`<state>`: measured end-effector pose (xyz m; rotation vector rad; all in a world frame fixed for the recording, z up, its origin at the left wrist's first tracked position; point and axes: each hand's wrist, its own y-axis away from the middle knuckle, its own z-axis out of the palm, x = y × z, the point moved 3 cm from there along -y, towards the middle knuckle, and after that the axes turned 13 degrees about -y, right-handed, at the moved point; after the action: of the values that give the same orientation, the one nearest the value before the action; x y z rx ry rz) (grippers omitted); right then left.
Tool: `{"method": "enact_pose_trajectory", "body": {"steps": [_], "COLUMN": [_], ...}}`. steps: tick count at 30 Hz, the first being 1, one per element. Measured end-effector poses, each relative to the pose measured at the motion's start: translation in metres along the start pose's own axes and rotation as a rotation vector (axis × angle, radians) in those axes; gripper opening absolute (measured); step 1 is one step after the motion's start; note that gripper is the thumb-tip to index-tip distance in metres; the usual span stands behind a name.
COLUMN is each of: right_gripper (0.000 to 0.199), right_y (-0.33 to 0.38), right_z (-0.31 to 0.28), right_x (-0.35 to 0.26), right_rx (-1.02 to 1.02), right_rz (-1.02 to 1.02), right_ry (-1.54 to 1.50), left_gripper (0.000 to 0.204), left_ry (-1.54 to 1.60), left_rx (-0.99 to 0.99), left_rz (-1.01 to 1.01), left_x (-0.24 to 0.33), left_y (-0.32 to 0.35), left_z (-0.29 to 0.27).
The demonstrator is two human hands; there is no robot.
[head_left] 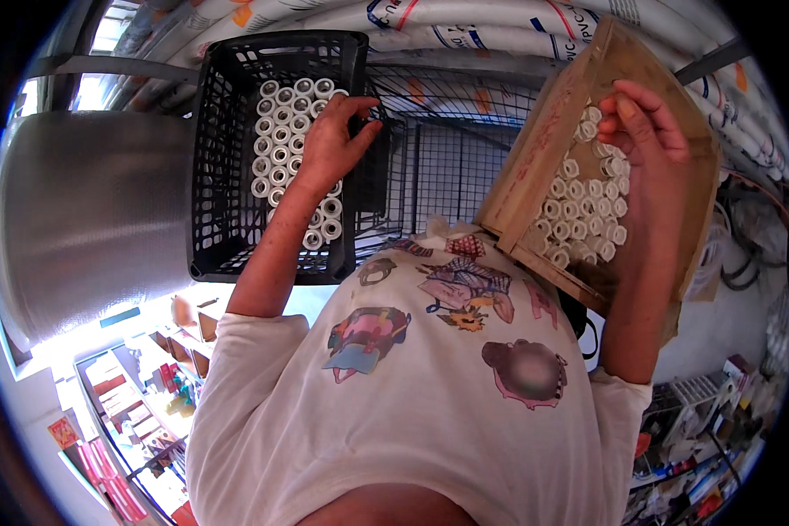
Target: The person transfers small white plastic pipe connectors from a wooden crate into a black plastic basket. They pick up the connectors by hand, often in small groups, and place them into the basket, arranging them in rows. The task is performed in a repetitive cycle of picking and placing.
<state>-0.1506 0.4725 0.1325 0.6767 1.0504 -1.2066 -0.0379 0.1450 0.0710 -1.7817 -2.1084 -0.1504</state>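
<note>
My left hand [335,136] hovers over the right part of a black plastic crate [278,41], with thumb and forefinger apart and nothing visible between them. Inside the crate, several white ring-shaped fittings [280,135] with dark-looking centres stand in close rows, some hidden beneath my hand and wrist. My right hand [647,130] is above a wooden box [535,131], its fingers curled and the thumb bent against them. What those fingers hold, if anything, cannot be made out. Several whitish translucent plastic caps or fittings [579,207] lie in the box, partly below that hand.
Between crate and box runs a black wire mesh rack [456,167]. White printed pipes [473,37] are stacked along the far side. A large wrapped roll [96,219] stands at the left. Lower left and lower right hold cluttered shelves [688,394].
</note>
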Motion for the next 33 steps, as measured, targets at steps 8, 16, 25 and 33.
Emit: {"method": "enact_pose_trajectory", "body": {"steps": [8, 16, 25, 33], "right_gripper": [0.020, 0.030, 0.043, 0.042], "right_y": [-0.022, -0.012, -0.008, -0.004], "right_z": [-0.076, -0.117, -0.107, -0.112], "right_x": [0.041, 0.137, 0.169, 0.195], "right_rx": [0.114, -0.153, -0.266, -0.393], "right_rz": [0.137, 0.412, 0.348, 0.295], "right_ry": [0.211, 0.682, 1.187, 1.220], "left_gripper": [0.028, 0.027, 0.029, 0.027], "left_ry": [-0.031, -0.084, -0.120, -0.147], "left_rx": [0.048, 0.020, 0.100, 0.142], "left_rz": [0.023, -0.009, 0.096, 0.107], "left_x": [0.000, 0.004, 0.005, -0.004], "left_y": [0.003, 0.004, 0.003, 0.008], "left_z": [0.001, 0.000, 0.001, 0.004]}}
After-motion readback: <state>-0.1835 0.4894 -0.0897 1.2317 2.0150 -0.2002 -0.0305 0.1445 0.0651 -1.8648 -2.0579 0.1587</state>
